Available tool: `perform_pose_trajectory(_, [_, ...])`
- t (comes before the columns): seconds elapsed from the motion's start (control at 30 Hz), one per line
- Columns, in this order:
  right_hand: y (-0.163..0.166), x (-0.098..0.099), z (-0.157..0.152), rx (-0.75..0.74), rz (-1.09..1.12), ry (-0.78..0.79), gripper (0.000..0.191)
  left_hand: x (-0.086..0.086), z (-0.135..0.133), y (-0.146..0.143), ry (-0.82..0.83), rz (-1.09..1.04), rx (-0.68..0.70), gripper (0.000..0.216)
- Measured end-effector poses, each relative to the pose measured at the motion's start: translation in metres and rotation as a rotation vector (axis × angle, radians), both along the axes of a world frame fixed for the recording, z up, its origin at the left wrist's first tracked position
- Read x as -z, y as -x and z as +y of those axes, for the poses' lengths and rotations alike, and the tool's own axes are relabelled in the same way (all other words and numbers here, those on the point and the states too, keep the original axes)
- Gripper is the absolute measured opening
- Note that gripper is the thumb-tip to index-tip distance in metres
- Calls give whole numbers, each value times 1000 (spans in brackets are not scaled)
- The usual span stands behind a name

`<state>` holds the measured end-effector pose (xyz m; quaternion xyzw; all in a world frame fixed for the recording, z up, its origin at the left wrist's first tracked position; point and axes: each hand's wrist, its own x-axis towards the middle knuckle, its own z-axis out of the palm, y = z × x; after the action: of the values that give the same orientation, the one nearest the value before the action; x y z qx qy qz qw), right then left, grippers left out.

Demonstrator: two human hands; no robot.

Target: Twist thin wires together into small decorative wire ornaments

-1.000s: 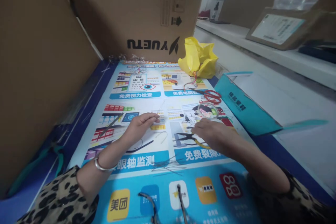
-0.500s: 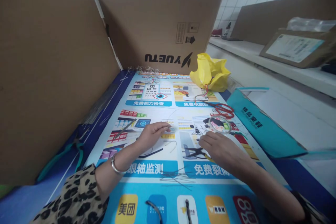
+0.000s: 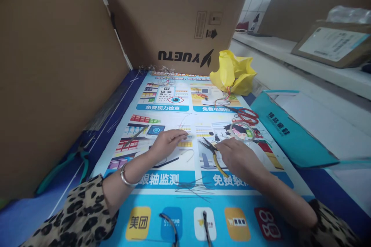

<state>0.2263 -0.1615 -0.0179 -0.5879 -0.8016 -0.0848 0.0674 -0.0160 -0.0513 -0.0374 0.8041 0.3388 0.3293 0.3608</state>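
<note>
My left hand [image 3: 169, 144], with a silver bangle on the wrist, is over the middle of the printed sheet. Its thumb and fingers pinch together, and a faint thin wire [image 3: 185, 120] runs up from the fingertips. On the right, my right hand [image 3: 239, 158] is closed around pliers [image 3: 215, 153] with yellow handles. Their jaws point up and left, slightly apart; part of the handles is hidden by the hand. A bent piece of wire [image 3: 189, 156] lies between the hands. Closer to me is a loose bunch of thin dark wires [image 3: 194, 188].
Red-handled scissors [image 3: 247, 115] and a tape roll [image 3: 242, 131] lie beyond my right hand, below a yellow paper flower [image 3: 233, 73]. Teal-handled pliers [image 3: 79, 154] are at left. Cardboard panels [image 3: 174, 15] stand left and behind; a teal box [image 3: 290, 131] sits at right.
The pliers have turned in my right hand; their jaws now point up-left and a yellow handle shows more. My left hand stays pinched in nearly the same place. The view has tilted slightly down.
</note>
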Motion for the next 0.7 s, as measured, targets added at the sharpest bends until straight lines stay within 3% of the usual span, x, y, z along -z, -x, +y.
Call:
perform_pose_trajectory(0.17, [15, -4, -11, 48, -4, 51, 50, 1, 0, 1, -63, 7, -15, 24])
perform_pose_trajectory(0.43, [23, 3, -10, 90, -99, 55, 33, 3, 1, 1, -172, -38, 1, 21])
perform_pose_trajectory(0.7, [20, 18, -1, 66, -126, -69, 21, 7, 1, 2, -301, -58, -16, 21])
